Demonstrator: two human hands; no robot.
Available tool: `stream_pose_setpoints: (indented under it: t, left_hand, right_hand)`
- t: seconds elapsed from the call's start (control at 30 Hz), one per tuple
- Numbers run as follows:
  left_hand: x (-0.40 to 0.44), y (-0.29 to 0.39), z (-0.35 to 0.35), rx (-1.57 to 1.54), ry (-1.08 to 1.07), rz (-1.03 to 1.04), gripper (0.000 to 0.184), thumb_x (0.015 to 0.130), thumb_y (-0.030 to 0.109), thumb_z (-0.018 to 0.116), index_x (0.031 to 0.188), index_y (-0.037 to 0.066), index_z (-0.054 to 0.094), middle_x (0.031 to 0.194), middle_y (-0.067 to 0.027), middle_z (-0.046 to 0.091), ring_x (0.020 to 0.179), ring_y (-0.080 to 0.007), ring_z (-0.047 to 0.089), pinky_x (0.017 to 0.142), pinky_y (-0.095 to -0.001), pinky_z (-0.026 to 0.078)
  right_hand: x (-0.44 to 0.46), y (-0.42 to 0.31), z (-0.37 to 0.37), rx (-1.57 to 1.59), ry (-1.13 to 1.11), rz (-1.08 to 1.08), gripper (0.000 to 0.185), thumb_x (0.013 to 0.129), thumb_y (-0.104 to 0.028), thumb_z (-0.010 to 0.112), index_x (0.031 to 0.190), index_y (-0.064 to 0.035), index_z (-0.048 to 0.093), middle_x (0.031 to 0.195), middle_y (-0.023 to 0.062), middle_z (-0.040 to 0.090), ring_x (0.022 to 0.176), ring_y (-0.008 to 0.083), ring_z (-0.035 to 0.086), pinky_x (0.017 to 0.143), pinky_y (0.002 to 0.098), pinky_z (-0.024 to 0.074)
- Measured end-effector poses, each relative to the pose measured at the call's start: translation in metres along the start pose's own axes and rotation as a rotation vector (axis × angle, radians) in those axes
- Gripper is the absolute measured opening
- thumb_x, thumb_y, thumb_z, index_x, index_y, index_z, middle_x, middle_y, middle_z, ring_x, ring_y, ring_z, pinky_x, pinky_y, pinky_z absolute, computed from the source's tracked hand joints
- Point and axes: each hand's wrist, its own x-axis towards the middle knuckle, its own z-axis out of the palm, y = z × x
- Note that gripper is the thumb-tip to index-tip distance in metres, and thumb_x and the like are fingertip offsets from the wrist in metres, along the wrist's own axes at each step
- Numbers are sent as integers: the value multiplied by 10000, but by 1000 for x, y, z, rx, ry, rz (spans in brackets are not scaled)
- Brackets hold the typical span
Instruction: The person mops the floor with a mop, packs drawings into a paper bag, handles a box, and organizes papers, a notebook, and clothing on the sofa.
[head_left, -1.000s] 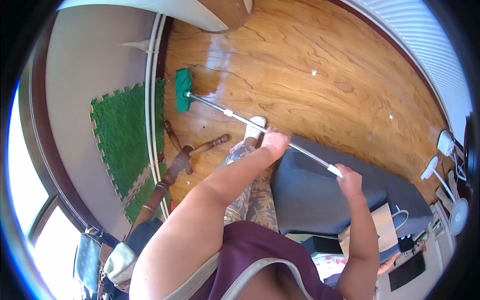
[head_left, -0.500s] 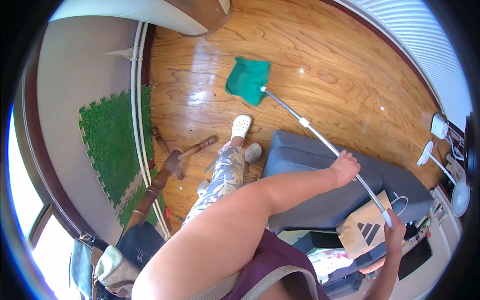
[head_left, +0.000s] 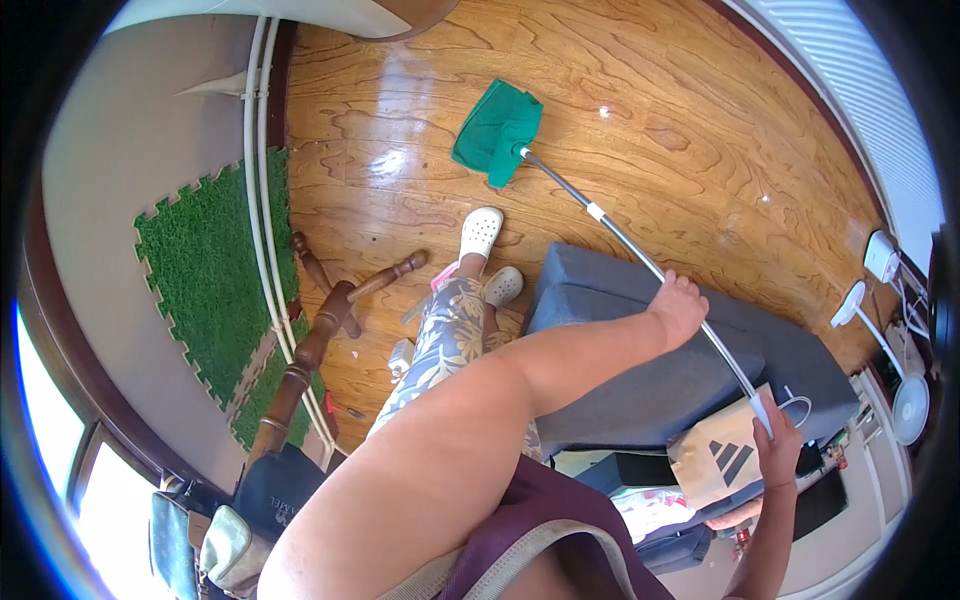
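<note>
Two hands grip one mop: the left hand is curled round its pole partway up, the right hand clasps its top end. Its one green cloth lies on the floor, near two clogs and one sofa.

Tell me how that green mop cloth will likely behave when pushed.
The green cloth looks floppy, with loose, uneven corners that may fold or trail. It will probably swing with the pole, whose end meets it near one edge.
</note>
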Motion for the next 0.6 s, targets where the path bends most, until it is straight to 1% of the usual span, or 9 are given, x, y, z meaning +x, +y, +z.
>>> stream_pose_setpoints:
  t: [0.07, 0.13, 0.17, 0.2, 0.27, 0.33, 0.43, 0.5, 0.6]
  left_hand:
    - [-4, 18, -6, 20, -35, 32, 193, 789, 140, 567, 956, 75, 639, 966, -112, 611, 978, -268, 549, 881, -424, 375]
    - [-9, 36, -9, 37, -26, 85, 199, 775, 119, 556, 946, 57, 637, 929, -119, 618, 922, -259, 566, 838, -401, 382]
    - [-12, 43, -12, 50, -34, 112, 187, 769, 111, 560, 927, 43, 634, 910, -118, 621, 892, -259, 574, 804, -388, 386]
    - [-15, 48, -13, 54, -37, 120, 187, 769, 111, 560, 927, 43, 634, 910, -118, 621, 892, -259, 574, 804, -388, 386]
    - [-19, 54, -16, 11, -138, 137, 175, 761, 102, 562, 910, 42, 631, 907, -125, 622, 879, -260, 578, 802, -375, 387]
    - [-24, 50, -16, 5, -143, 147, 167, 759, 99, 565, 904, 43, 626, 914, -128, 620, 902, -270, 572, 816, -383, 392]
    - [-23, 39, -1, 7, -78, 141, 169, 765, 105, 564, 913, 48, 624, 925, -127, 614, 937, -281, 560, 838, -402, 395]
    - [-24, 29, 4, -6, -91, 95, 170, 775, 109, 559, 924, 55, 622, 934, -120, 608, 966, -284, 549, 862, -412, 392]
    - [-27, 5, 5, 14, -71, 55, 169, 780, 113, 555, 927, 63, 622, 935, -120, 607, 968, -280, 549, 872, -407, 387]
  right_hand:
    - [-18, 12, -1, -8, 52, 47, 434, 770, -88, 668, 1192, -128, 578, 791, 163, 596, 675, 357, 600, 575, 420, 471]
    - [-34, 21, -4, -21, 55, 56, 429, 774, -115, 677, 1191, -117, 577, 809, 166, 604, 688, 354, 605, 579, 421, 474]
    - [-44, 27, -3, -25, 37, 99, 422, 779, -126, 679, 1188, -112, 577, 812, 167, 605, 691, 352, 606, 579, 420, 475]
    - [-52, 28, -3, -27, 20, 146, 417, 783, -137, 680, 1186, -107, 577, 815, 167, 607, 693, 350, 607, 578, 420, 476]
    - [-59, 29, 0, 2, 42, 127, 409, 788, -164, 685, 1178, -100, 579, 815, 162, 614, 685, 347, 609, 574, 415, 480]
    - [-63, 22, 4, 7, 71, 89, 403, 783, -170, 690, 1164, -92, 586, 808, 156, 619, 665, 338, 614, 565, 407, 480]
    - [-59, 6, 4, 25, 55, 119, 398, 771, -160, 697, 1148, -82, 594, 789, 152, 621, 633, 327, 615, 549, 394, 478]
    - [-50, -3, 8, 67, 92, 67, 376, 769, -144, 695, 1128, -76, 605, 757, 147, 610, 610, 316, 610, 537, 389, 472]
    - [-28, -18, 15, 111, 67, 34, 364, 784, -127, 676, 1140, -94, 606, 730, 147, 591, 596, 316, 597, 530, 392, 467]
